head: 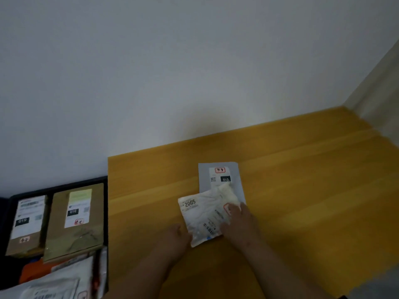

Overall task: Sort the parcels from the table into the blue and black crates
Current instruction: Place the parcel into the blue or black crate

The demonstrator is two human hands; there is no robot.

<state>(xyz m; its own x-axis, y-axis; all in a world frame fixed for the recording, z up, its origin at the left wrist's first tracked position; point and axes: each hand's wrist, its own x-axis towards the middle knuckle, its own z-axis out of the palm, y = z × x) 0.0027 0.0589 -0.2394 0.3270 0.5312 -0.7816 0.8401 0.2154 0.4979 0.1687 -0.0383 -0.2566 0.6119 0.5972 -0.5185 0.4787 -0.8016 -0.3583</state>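
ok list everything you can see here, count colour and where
white parcel: 1, white, marked 2005, on the table, overlapping the grey parcel's near end
grey parcel: 1, grey, label 010, on the table behind it
table: 1, yellow wood, centre and right
black crate: 1, left of the table
brown parcels: 2, brown, labels 010, in the crate
white mailers: several, crate's near end
left hand: 1, at white parcel's near-left edge
right hand: 1, resting on its right side

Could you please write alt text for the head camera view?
Both hands hold a white padded parcel marked 2005 on a yellow table: left hand at its near corner, right hand on top. It overlaps a grey parcel; a black crate with brown parcels sits left.
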